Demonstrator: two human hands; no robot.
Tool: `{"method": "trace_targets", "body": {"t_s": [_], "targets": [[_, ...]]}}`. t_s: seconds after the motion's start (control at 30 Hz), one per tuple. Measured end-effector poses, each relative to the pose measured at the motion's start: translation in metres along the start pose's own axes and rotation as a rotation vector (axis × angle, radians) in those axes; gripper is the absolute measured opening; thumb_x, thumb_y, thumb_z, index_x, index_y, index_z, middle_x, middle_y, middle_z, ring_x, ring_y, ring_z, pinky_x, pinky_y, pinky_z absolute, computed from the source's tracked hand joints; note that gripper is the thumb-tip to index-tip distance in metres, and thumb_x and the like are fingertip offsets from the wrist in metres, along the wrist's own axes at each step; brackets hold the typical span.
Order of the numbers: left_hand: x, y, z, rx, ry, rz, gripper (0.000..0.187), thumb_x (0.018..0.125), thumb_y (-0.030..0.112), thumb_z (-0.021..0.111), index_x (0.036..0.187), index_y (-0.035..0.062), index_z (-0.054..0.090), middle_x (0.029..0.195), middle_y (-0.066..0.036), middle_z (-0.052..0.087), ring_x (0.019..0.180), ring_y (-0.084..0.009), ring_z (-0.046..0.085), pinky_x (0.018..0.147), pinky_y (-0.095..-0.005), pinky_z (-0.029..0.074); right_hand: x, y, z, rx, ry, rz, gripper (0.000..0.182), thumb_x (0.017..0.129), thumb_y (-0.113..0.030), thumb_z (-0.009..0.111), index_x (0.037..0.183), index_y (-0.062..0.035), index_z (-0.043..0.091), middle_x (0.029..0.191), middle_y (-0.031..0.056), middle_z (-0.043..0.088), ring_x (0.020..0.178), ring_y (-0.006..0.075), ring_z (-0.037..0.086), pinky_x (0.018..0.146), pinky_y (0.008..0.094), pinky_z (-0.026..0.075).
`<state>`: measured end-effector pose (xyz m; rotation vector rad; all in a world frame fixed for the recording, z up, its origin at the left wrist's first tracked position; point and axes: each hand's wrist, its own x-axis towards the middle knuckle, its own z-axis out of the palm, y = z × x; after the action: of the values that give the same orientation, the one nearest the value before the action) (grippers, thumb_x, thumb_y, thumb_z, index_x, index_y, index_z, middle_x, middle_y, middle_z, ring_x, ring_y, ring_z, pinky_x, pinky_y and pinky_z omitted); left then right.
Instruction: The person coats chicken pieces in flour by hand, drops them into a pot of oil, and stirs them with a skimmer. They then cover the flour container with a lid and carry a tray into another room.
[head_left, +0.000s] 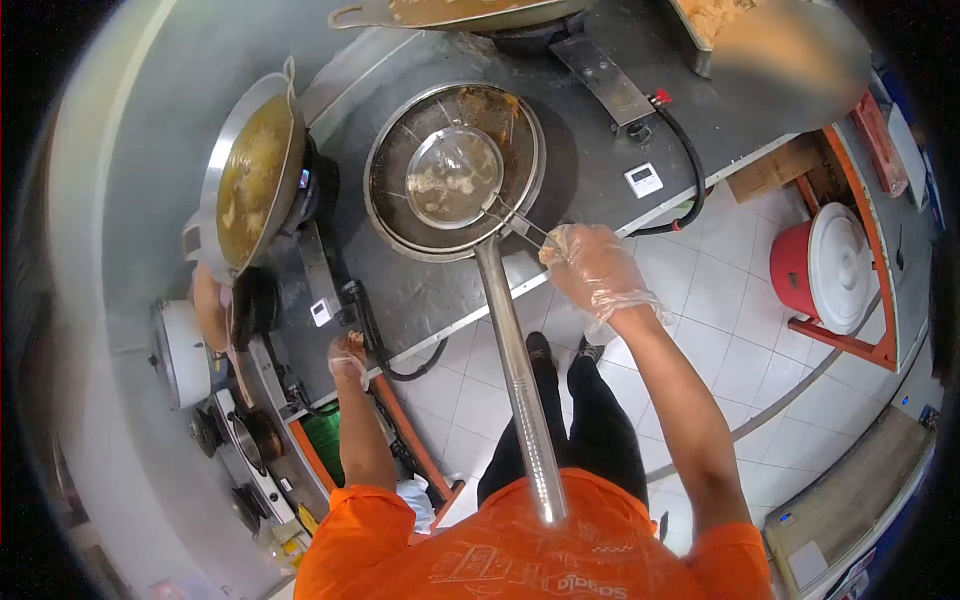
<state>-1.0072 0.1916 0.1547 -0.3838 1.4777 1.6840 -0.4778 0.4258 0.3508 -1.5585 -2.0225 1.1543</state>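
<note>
My right hand [592, 265], in a clear plastic glove, is closed on the thin wire handle of a small round strainer [455, 170]. Pale fried bits lie in its mesh. Beneath it is a large metal strainer [525, 140] with browned residue on its rim; its long steel handle [520, 390] runs toward my body. My left hand [350, 358], also gloved, is at the counter's front edge beside a black hose. Its fingers are curled, with something small and brownish at the tips that I cannot make out.
A wok of oil [250, 180] with food in it stands at the left, another pan [460, 12] at the back. Two small white timers [643, 179] lie on the dark counter [590, 165]. A red pot with white lid [838, 268] stands right. Someone's arm [208, 305] shows far left.
</note>
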Motion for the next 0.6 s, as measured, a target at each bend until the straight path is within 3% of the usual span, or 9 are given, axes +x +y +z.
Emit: {"method": "trace_targets", "body": {"t_s": [0.1, 0.17, 0.3, 0.37, 0.43, 0.47, 0.5, 0.53, 0.6], "targets": [[-0.013, -0.001, -0.013, 0.017, 0.113, 0.101, 0.031, 0.098, 0.027, 0.037, 0.093, -0.0003, 0.051, 0.082, -0.016, 0.057, 0.074, -0.0265, 0.057, 0.066, -0.0336, 0.05, 0.002, -0.006, -0.007, -0.05, -0.011, -0.035, 0.022, 0.083, -0.021, 0.058, 0.084, 0.0002, 0.066, 0.085, 0.0243, 0.064, 0.084, 0.0407, 0.061, 0.076, 0.0465, 0.047], [-0.044, -0.012, -0.019, -0.055, 0.09, 0.211, 0.03, 0.098, 0.028, 0.041, 0.111, 0.0024, 0.052, 0.099, -0.015, 0.06, 0.08, -0.0234, 0.062, 0.074, -0.0343, 0.054, 0.002, -0.013, -0.014, -0.043, -0.022, -0.052, 0.023, 0.083, -0.021, 0.057, 0.082, 0.0002, 0.066, 0.083, 0.0238, 0.064, 0.082, 0.0403, 0.061, 0.075, 0.0462, 0.047], [-0.086, -0.055, -0.067, -0.067, 0.006, 0.179, 0.034, 0.096, 0.029, 0.047, 0.116, 0.0022, 0.053, 0.106, -0.011, 0.061, 0.097, -0.0256, 0.059, 0.087, -0.0362, 0.049, 0.003, -0.044, -0.053, 0.005, -0.027, -0.029, 0.023, 0.08, -0.023, 0.06, 0.076, -0.0011, 0.067, 0.077, 0.0216, 0.064, 0.076, 0.0374, 0.062, 0.071, 0.0447, 0.048], [-0.087, -0.087, -0.098, -0.068, 0.012, 0.227, 0.029, 0.094, 0.028, 0.051, 0.105, 0.0021, 0.056, 0.089, -0.011, 0.061, 0.082, -0.0249, 0.06, 0.073, -0.0352, 0.052, 0.012, -0.058, -0.082, 0.041, -0.013, -0.067, 0.022, 0.078, -0.025, 0.064, 0.076, -0.0027, 0.067, 0.078, 0.0209, 0.064, 0.075, 0.0355, 0.063, 0.069, 0.0435, 0.048], [-0.104, -0.126, -0.122, -0.195, -0.139, 0.177, 0.026, 0.094, 0.029, 0.052, 0.098, 0.0028, 0.055, 0.084, -0.01, 0.059, 0.076, -0.0244, 0.058, 0.069, -0.0346, 0.052, 0.026, -0.078, -0.124, -0.147, 0.173, -0.398, 0.022, 0.078, -0.024, 0.063, 0.076, -0.0028, 0.068, 0.08, 0.0211, 0.064, 0.076, 0.0356, 0.063, 0.07, 0.0437, 0.048], [-0.112, -0.144, -0.127, -0.299, -0.277, 0.145, 0.025, 0.093, 0.029, 0.053, 0.091, 0.0034, 0.054, 0.079, -0.01, 0.058, 0.07, -0.0239, 0.057, 0.064, -0.0339, 0.052, 0.048, -0.081, -0.148, -0.195, 0.146, -0.41, 0.024, 0.078, -0.027, 0.068, 0.082, -0.0037, 0.07, 0.065, 0.0122, 0.064, 0.059, 0.0195, 0.057, 0.061, 0.0359, 0.047], [-0.123, -0.157, -0.119, -0.271, -0.082, 0.102, 0.026, 0.093, 0.028, 0.052, 0.086, 0.0039, 0.052, 0.076, -0.011, 0.057, 0.066, -0.0236, 0.055, 0.063, -0.0339, 0.051, 0.054, -0.105, -0.173, -0.316, 0.229, -0.33, 0.025, 0.079, -0.028, 0.068, 0.083, -0.003, 0.071, 0.066, 0.0087, 0.064, 0.061, 0.0185, 0.058, 0.061, 0.0353, 0.047], [-0.135, -0.173, -0.111, -0.244, 0.115, 0.056, 0.027, 0.094, 0.028, 0.052, 0.082, 0.0044, 0.049, 0.074, -0.011, 0.056, 0.063, -0.0234, 0.053, 0.062, -0.034, 0.051, 0.085, -0.102, -0.191, -0.3, 0.356, -0.24, 0.026, 0.079, -0.028, 0.067, 0.085, -0.003, 0.071, 0.068, 0.0095, 0.064, 0.064, 0.0188, 0.059, 0.063, 0.0356, 0.048], [-0.134, -0.208, -0.131, -0.355, -0.007, -0.028, 0.025, 0.094, 0.026, 0.05, 0.079, 0.0059, 0.047, 0.072, -0.01, 0.053, 0.061, -0.0214, 0.049, 0.059, -0.0331, 0.048, 0.148, -0.107, -0.239, -0.567, 0.337, -0.297, 0.024, 0.08, -0.024, 0.062, 0.09, -0.0026, 0.069, 0.081, 0.0185, 0.067, 0.08, 0.0289, 0.065, 0.072, 0.0405, 0.05]]}}
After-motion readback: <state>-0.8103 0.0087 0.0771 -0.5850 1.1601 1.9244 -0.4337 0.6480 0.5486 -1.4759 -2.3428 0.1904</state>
